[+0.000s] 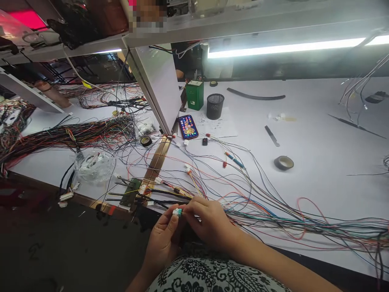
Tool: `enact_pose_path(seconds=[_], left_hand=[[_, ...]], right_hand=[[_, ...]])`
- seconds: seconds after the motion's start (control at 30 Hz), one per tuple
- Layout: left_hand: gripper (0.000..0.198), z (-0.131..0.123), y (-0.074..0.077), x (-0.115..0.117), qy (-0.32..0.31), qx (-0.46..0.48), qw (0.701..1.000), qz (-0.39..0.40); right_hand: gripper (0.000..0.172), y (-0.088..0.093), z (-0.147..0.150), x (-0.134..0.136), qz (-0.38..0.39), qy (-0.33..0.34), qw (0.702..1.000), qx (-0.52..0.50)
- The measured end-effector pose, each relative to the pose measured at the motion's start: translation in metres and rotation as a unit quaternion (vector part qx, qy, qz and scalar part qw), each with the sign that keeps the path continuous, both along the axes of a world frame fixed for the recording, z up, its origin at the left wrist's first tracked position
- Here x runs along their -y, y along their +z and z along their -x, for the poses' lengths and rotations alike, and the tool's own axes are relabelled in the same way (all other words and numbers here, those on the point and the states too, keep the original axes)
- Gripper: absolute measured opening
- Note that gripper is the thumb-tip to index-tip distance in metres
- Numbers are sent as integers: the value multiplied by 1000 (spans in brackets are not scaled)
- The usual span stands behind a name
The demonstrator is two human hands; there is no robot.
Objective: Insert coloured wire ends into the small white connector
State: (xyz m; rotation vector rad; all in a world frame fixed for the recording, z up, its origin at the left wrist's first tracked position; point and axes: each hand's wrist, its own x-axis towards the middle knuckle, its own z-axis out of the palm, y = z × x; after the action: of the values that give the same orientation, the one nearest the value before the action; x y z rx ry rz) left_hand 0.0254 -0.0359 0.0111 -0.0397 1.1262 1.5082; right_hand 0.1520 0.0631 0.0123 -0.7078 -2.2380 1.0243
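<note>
Both my hands meet at the near edge of the white workbench (319,134). My left hand (162,239) pinches a small white connector (177,212) between thumb and fingers. My right hand (209,223) is closed just to its right, fingertips at the connector and on thin wires entering it. A long bundle of coloured wires (304,225) runs from my hands off to the right. More wires with small white and red connectors (188,168) fan out on the bench just beyond my hands.
A roll of black tape (283,163), a blade (272,136), a phone (188,126), a black mesh cup (215,106) and a green box (195,94) lie further back. Another wire harness (60,138) and a plastic bag (94,165) cover the left bench.
</note>
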Motion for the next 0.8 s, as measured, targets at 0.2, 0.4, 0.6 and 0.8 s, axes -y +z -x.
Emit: enact_pose_path(seconds=[0.2, 0.4, 0.6, 0.8], left_hand=[[31, 0, 11, -1, -30, -44, 998, 19], [14, 13, 20, -4, -11, -238, 969, -71], [33, 9, 13, -15, -66, -123, 982, -125], [43, -7, 8, -42, -159, -143, 956, -199]], right_hand=[[18, 0, 0, -2, -22, 13, 1000, 2], [29, -3, -7, -4, -144, 76, 987, 17], [28, -25, -22, -3, -171, 45, 982, 62], [35, -15, -31, -19, -128, 43, 989, 63]])
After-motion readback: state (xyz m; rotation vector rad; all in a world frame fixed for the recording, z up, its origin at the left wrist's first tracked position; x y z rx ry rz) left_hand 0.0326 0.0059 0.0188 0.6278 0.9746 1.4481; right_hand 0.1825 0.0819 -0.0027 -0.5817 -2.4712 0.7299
